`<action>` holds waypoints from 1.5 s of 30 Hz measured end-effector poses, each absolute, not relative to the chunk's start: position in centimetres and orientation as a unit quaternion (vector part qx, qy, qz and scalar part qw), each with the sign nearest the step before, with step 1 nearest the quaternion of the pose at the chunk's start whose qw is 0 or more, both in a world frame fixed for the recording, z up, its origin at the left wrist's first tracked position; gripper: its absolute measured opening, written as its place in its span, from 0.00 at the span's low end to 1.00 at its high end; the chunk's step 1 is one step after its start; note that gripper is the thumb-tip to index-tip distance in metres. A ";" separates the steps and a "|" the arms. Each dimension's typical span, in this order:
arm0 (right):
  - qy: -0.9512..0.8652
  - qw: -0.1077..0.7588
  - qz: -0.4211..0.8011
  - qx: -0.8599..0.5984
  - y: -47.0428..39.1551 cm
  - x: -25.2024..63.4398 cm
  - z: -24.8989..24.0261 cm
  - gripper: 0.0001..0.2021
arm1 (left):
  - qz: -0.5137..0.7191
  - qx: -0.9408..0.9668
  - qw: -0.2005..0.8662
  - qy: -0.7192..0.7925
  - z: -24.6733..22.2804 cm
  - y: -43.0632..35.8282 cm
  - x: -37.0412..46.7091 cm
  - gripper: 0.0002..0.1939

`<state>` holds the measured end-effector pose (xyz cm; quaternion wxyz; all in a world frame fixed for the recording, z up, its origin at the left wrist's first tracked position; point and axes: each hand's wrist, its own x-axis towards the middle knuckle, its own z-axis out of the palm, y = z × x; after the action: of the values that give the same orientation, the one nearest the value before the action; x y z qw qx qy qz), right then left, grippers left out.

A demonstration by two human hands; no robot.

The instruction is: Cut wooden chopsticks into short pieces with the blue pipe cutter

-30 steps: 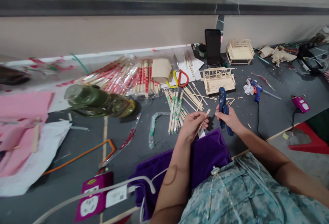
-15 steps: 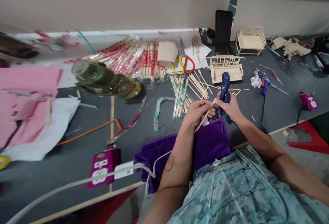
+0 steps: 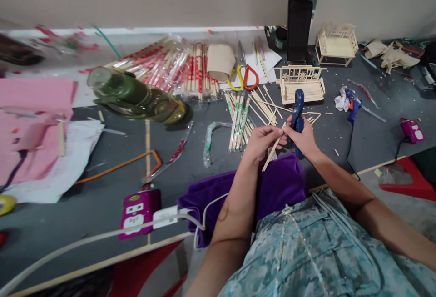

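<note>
My left hand (image 3: 265, 141) is closed around thin wooden sticks (image 3: 271, 154), which slant down toward me over a purple cloth (image 3: 279, 183). My right hand (image 3: 303, 134) is wrapped about a blue hand tool (image 3: 298, 101), held upright; its working end is not clear to see. The right thumb and forefinger also meet the upper end of the sticks. Just beyond my hands lie loose sticks (image 3: 260, 111) and green-printed wrapped chopsticks (image 3: 239, 122). A small stick-built bench (image 3: 302, 89) stands behind them.
A second miniature bench (image 3: 337, 45), an upright phone (image 3: 299, 29) and scissors (image 3: 243, 76) are at the back. A glue gun (image 3: 354, 106) with its cord lies right. Leftward are a green bottle (image 3: 136, 99), red-printed chopstick packs (image 3: 163, 65) and a purple power outlet (image 3: 140, 213) with a cable.
The view has tilted slightly downward, so the table's contents sit higher in the picture. Both hands keep their hold; the sticks between them have shifted only a little.
</note>
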<state>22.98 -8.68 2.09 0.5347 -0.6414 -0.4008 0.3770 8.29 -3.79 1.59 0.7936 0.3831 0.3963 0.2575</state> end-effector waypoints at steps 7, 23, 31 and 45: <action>-0.395 0.541 0.372 -0.643 -8.9 22.7 2.2 0.15 | 0.256 0.383 0.793 0.398 1.5 -3.7 8.3 0.22; -0.375 0.555 0.370 -0.644 -9.3 22.2 1.6 0.15 | 0.259 0.382 0.797 0.390 1.3 -3.7 8.3 0.21; -0.389 0.561 0.340 -0.647 -9.4 21.9 1.9 0.12 | 0.278 0.382 0.793 0.385 1.7 -3.9 8.5 0.23; -0.507 0.567 0.314 -0.568 -9.2 21.3 6.3 0.12 | 0.520 0.519 0.587 0.339 1.7 -4.3 8.8 0.17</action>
<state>21.32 -9.21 6.35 0.5672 -0.5677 -0.5071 0.3144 8.77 -4.31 1.73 0.5871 0.5193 0.3392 0.5202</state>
